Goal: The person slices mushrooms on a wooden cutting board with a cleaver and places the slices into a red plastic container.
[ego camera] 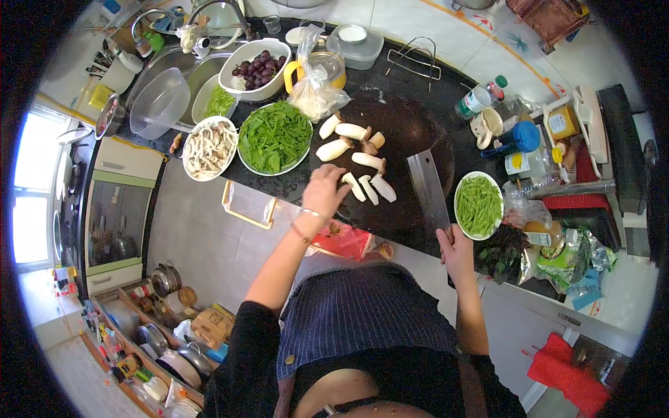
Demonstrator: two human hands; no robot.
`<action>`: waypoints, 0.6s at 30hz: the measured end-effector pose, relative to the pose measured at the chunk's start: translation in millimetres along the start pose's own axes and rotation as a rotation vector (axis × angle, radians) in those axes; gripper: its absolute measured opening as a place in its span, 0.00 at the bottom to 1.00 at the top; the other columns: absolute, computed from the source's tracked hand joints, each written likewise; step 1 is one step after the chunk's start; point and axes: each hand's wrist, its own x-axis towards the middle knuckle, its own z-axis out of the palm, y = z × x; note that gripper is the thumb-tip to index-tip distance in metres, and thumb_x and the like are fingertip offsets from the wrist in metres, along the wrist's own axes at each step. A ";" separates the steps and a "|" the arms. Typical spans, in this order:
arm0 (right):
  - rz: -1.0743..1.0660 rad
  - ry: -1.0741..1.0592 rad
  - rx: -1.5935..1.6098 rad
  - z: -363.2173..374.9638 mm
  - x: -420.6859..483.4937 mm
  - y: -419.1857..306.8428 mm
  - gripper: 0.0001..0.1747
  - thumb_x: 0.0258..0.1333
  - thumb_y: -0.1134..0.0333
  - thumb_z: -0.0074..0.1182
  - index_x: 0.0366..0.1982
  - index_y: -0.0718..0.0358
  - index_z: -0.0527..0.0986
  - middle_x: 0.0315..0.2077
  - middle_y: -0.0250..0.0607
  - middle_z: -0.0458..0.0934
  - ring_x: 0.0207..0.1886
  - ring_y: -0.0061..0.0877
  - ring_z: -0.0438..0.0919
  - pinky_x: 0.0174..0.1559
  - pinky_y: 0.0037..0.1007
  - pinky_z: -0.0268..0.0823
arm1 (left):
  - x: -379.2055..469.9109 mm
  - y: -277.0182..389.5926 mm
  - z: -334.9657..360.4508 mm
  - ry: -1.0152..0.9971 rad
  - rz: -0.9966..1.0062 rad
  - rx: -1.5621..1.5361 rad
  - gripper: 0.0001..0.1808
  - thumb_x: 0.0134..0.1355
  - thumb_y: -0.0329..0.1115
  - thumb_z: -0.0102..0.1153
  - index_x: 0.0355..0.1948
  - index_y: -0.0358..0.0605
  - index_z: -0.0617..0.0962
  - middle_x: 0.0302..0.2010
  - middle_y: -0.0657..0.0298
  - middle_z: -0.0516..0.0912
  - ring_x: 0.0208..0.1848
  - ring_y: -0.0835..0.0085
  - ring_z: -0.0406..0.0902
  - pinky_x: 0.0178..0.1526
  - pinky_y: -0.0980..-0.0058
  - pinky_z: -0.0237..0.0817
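Note:
My right hand (453,244) is closed round the handle of a cleaver (429,187), whose broad blade lies over the right part of a dark round cutting board (402,125). My left hand (325,190) is at the board's near left edge, beside a cut slice of king oyster mushroom (354,187); whether its fingertips touch the slice I cannot tell. Two more pale slices (383,188) lie to the right of that one. Behind them are several whole king oyster mushrooms (334,149) with brown caps.
Left of the board stand a plate of cut green leaves (274,137), a bowl of sliced mushrooms (209,149) and a basin of grapes (256,49). A bowl of sliced green vegetable (478,205) is right of the cleaver, with bottles (478,99) behind. A tied plastic bag (316,83) stands behind the board.

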 end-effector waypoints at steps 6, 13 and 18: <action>-0.014 0.020 0.031 -8.9 -6.0 12.3 0.15 0.60 0.63 0.52 0.24 0.64 0.65 0.10 0.32 0.66 0.10 0.18 0.65 0.15 0.25 0.56 | 19.1 6.1 28.0 -0.056 0.033 0.062 0.14 0.53 0.40 0.62 0.36 0.42 0.81 0.39 0.55 0.74 0.45 0.56 0.71 0.50 0.63 0.64; -0.053 0.011 0.068 -10.1 -4.9 23.5 0.14 0.60 0.63 0.52 0.26 0.64 0.67 0.09 0.33 0.66 0.09 0.19 0.66 0.15 0.25 0.56 | 30.3 23.9 40.6 -0.001 -0.048 0.213 0.16 0.40 0.44 0.71 0.30 0.50 0.82 0.39 0.62 0.73 0.49 0.59 0.68 0.47 0.62 0.66; -0.081 0.011 0.065 -9.8 -5.3 23.7 0.14 0.60 0.63 0.52 0.26 0.64 0.67 0.09 0.35 0.67 0.09 0.20 0.67 0.14 0.26 0.57 | 41.5 7.1 21.9 -0.325 0.014 0.084 0.13 0.39 0.38 0.70 0.28 0.52 0.80 0.35 0.64 0.77 0.46 0.61 0.72 0.48 0.62 0.63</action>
